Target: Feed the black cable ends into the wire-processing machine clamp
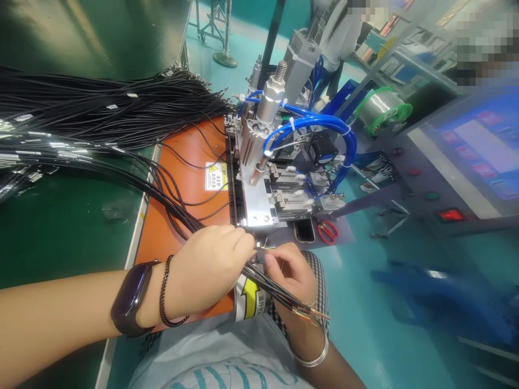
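My left hand is closed around a bundle of black cables, whose stripped ends with coloured wires stick out past it to the lower right. One cable end with thin splayed wires points out between my two hands. My right hand is beside these wires, thumb and fingers pressed together near them; what they pinch, if anything, is too small to make out. The cables run back left over an orange plate. Just beyond my hands stands a machine with metal cylinders and a flat silver plate.
A large pile of black cables lies on the green table at left. Blue hoses loop over the machine. Right of it are a phone, red-handled pliers, a wire spool and a control panel. A person stands behind.
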The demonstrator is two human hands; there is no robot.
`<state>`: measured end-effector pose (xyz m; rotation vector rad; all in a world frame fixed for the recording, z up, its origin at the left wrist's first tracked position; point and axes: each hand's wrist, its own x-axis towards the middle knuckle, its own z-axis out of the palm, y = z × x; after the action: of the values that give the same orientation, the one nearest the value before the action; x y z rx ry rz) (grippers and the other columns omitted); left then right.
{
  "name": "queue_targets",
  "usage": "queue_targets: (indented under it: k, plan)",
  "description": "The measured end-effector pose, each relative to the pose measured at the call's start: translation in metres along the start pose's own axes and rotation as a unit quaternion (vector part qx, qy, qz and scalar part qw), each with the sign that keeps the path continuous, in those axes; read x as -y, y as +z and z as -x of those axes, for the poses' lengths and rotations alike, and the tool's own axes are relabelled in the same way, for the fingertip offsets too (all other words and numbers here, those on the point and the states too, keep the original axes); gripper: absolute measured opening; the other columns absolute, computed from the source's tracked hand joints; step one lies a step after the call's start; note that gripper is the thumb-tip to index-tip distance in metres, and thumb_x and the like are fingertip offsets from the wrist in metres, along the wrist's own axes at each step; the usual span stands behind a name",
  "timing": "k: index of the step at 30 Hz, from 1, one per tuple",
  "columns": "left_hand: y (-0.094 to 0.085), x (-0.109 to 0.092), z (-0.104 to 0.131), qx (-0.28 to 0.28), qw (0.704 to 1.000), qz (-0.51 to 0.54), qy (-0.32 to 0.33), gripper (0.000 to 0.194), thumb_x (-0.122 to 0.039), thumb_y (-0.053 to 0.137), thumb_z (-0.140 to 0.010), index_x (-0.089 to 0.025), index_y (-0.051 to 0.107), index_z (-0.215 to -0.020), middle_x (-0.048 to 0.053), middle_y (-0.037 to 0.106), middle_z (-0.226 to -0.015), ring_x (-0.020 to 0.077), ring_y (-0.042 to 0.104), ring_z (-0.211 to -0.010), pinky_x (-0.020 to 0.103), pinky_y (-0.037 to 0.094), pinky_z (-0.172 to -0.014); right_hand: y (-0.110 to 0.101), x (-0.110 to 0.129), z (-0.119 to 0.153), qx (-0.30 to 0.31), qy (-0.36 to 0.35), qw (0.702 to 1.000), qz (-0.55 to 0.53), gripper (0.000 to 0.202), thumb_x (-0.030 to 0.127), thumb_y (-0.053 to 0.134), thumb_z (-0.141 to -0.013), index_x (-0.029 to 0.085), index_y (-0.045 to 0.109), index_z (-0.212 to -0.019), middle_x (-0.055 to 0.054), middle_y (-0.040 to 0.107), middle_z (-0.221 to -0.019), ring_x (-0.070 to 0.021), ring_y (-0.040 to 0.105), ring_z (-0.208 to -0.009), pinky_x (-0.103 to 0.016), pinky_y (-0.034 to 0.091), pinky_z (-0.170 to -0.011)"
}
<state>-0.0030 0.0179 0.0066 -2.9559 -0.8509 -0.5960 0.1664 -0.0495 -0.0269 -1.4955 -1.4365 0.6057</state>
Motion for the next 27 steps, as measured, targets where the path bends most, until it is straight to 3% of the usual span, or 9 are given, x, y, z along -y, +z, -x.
queue_targets:
  k: [3,11,15,18,22,25,27]
  plan:
    - [0.001,0.0,0.001,-0.009,1.0,-0.006,0.005,0.015,-0.006,0.05,-0.078,-0.019,0.045,-0.072,0.0,0.046,-0.064,0.0177,0.044,-0.057,0.032,0.035,-0.052,0.0,0.001,-0.001,0.032,-0.001,0.999,0.014,0.011,0.021,0.057,-0.087,0.021,0.064,-0.079,-0.002,0.062,-0.073,-0.0168,0.056,-0.074,-0.032,0.044,-0.069]
    - [0.0,0.0,0.001,-0.001,1.0,0.001,-0.004,0.015,-0.009,0.049,-0.081,-0.02,0.045,-0.072,0.0,0.048,-0.065,0.0175,0.045,-0.059,0.032,0.034,-0.053,0.004,-0.007,-0.002,-0.033,0.049,0.998,-0.037,0.007,0.024,0.06,-0.085,0.021,0.067,-0.084,-0.002,0.064,-0.078,-0.016,0.059,-0.073,-0.029,0.047,-0.064]
    - [0.002,0.0,0.001,-0.002,1.0,0.0,-0.007,0.015,-0.009,0.048,-0.081,-0.019,0.046,-0.071,0.0,0.048,-0.064,0.0175,0.045,-0.059,0.031,0.033,-0.053,0.002,-0.004,-0.002,0.011,0.01,0.999,-0.035,0.01,0.022,0.058,-0.086,0.022,0.065,-0.079,-0.002,0.063,-0.073,-0.0162,0.057,-0.071,-0.031,0.046,-0.067]
    - [0.004,0.0,0.003,0.004,1.0,0.01,0.0,0.014,-0.008,0.047,-0.081,-0.019,0.047,-0.072,0.001,0.049,-0.065,0.0178,0.046,-0.059,0.031,0.035,-0.054,0.002,-0.003,-0.004,0.031,-0.007,0.999,-0.043,0.01,0.021,0.057,-0.087,0.023,0.067,-0.087,-0.003,0.066,-0.08,-0.0178,0.059,-0.078,-0.033,0.047,-0.07]
    - [0.003,0.0,0.004,0.072,0.997,0.037,0.006,0.012,-0.007,0.048,-0.079,-0.018,0.052,-0.078,0.002,0.053,-0.072,0.0192,0.05,-0.065,0.033,0.04,-0.058,0.0,-0.005,-0.012,0.025,-0.062,0.998,-0.022,0.012,0.016,0.058,-0.085,0.023,0.068,-0.086,-0.003,0.069,-0.081,-0.0176,0.06,-0.078,-0.033,0.048,-0.071]
    - [0.001,-0.002,0.003,0.13,0.991,0.03,-0.01,0.018,-0.005,0.048,-0.079,-0.016,0.057,-0.091,0.003,0.056,-0.082,0.021,0.054,-0.074,0.036,0.046,-0.065,-0.005,-0.006,-0.02,0.075,-0.124,0.988,0.052,0.013,0.013,0.057,-0.085,0.021,0.067,-0.084,-0.002,0.069,-0.078,-0.0172,0.058,-0.076,-0.033,0.046,-0.072]
    - [0.0,-0.004,0.002,0.146,0.989,0.018,-0.021,0.03,-0.004,0.049,-0.079,-0.014,0.056,-0.107,0.005,0.058,-0.09,0.0217,0.055,-0.08,0.037,0.048,-0.07,-0.007,-0.008,-0.023,0.106,-0.121,0.983,0.091,0.013,0.016,0.055,-0.087,0.021,0.067,-0.085,-0.003,0.068,-0.08,-0.0175,0.057,-0.078,-0.033,0.045,-0.074]
